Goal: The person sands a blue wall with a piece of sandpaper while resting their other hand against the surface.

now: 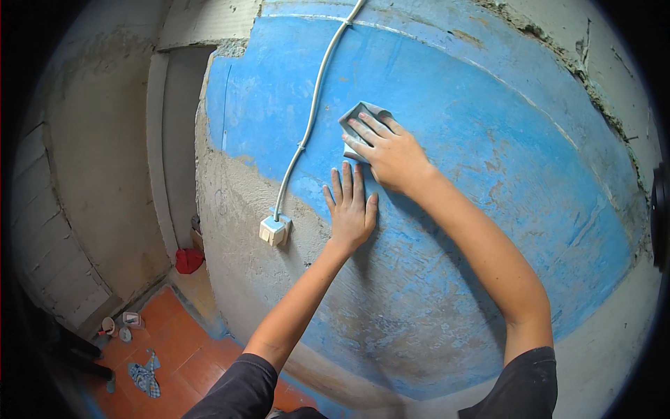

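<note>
My right hand [395,152] presses a folded grey sheet, apparently sandpaper [352,116], flat against a blue-painted wall [419,73]. Its fingers lie spread over the sheet, whose edges stick out above and below them. Just below and to the left, my left hand [349,212] rests against the wall with fingers apart and nothing in it. Whitish-blue dust coats the fingertips of both hands. Around and below them the paint is worn through in patches, with grey-brown plaster [251,183] bare at the lower left.
A white cable [315,99] runs down the wall to a switch or socket box [275,229] left of my hands. A doorway [186,146] opens farther left. On the orange tiled floor [204,361] lie a checked cloth [144,378], small containers [109,326] and a red object [188,261].
</note>
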A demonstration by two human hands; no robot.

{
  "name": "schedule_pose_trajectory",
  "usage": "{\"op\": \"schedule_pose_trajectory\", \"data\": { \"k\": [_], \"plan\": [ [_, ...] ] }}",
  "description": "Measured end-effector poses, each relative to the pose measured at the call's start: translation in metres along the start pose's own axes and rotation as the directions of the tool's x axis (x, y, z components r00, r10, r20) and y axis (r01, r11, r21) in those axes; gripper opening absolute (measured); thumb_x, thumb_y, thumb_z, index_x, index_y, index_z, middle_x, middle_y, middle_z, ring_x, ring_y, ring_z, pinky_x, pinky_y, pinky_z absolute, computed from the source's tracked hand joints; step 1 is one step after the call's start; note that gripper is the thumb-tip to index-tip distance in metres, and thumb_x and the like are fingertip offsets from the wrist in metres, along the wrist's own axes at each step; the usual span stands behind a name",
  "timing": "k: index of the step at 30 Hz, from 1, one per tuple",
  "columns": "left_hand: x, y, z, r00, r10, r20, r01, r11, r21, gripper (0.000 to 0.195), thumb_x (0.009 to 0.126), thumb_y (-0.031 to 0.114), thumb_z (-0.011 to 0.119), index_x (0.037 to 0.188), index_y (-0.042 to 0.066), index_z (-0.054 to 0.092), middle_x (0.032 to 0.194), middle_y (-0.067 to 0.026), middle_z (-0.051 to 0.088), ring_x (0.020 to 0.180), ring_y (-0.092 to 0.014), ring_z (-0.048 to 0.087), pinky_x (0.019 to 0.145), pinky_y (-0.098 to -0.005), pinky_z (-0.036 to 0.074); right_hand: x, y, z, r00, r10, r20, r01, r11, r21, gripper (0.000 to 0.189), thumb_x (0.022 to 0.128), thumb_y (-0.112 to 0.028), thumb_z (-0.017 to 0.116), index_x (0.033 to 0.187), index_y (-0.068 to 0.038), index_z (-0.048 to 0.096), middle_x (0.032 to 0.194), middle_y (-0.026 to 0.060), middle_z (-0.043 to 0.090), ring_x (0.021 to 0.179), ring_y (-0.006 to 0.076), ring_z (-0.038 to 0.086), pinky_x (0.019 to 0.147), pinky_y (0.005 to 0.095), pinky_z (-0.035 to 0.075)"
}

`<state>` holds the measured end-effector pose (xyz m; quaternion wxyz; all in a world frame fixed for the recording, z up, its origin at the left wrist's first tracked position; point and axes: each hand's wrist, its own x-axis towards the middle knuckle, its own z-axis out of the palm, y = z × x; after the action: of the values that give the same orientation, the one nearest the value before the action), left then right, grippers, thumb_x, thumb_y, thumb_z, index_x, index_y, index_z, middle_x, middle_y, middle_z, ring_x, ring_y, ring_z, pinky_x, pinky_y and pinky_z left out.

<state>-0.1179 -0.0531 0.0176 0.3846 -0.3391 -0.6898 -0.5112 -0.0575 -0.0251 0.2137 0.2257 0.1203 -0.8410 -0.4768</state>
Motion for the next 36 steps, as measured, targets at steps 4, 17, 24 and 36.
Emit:
{"op": "schedule_pose_trajectory", "data": {
  "k": [4, 17, 24, 36],
  "plan": [
    [0.000, 0.000, -0.002, 1.000, -0.010, 0.007, 0.010, 1.000, -0.024, 0.067, 0.105, 0.040, 0.032, 0.159, 0.003, 0.016, 0.166, -0.0209, 0.007, 0.152, -0.043, -0.002, 0.116, -0.0653, -0.002, -0.027, 0.029, -0.013, 0.922, 0.282, -0.265, -0.293, 0.956, -0.003, 0.050, 0.100, -0.021, 0.044, 0.150, -0.021, 0.046, 0.158, 0.0071, 0.039, 0.150, 0.0225, 0.028, 0.123, 0.0433, 0.019],
    [0.047, 0.115, 0.003, 0.980, 0.192, 0.048, -0.188, 0.978, -0.086, 0.072, 0.104, 0.037, 0.037, 0.157, -0.004, 0.012, 0.163, -0.0312, 0.000, 0.151, -0.046, -0.008, 0.111, -0.0690, -0.010, -0.168, 0.070, -0.046, 0.881, 0.393, -0.263, -0.451, 0.866, -0.216, 0.051, 0.095, -0.021, 0.054, 0.146, -0.027, 0.050, 0.154, 0.0044, 0.046, 0.145, 0.0252, 0.038, 0.120, 0.0458, 0.028],
    [0.022, 0.157, 0.029, 0.917, 0.397, -0.040, -0.398, 0.917, -0.028, 0.069, 0.103, 0.035, 0.040, 0.156, -0.005, 0.021, 0.163, -0.0290, 0.008, 0.153, -0.041, -0.003, 0.113, -0.0622, -0.016, -0.275, 0.126, -0.066, 0.765, 0.554, -0.329, -0.621, 0.769, -0.152, 0.048, 0.101, -0.032, 0.053, 0.148, -0.032, 0.046, 0.154, 0.0020, 0.045, 0.145, 0.0258, 0.037, 0.121, 0.0485, 0.027],
    [-0.007, 0.241, 0.054, 0.867, 0.498, 0.036, -0.497, 0.867, -0.017, 0.065, 0.104, 0.032, 0.034, 0.156, -0.005, 0.021, 0.163, -0.0287, 0.009, 0.153, -0.042, -0.001, 0.115, -0.0633, -0.011, -0.386, 0.148, -0.057, 0.579, 0.663, -0.475, -0.792, 0.594, -0.138, 0.057, 0.097, -0.028, 0.058, 0.152, -0.032, 0.041, 0.156, 0.0022, 0.042, 0.144, 0.0234, 0.038, 0.121, 0.0473, 0.027]
  ]
}}
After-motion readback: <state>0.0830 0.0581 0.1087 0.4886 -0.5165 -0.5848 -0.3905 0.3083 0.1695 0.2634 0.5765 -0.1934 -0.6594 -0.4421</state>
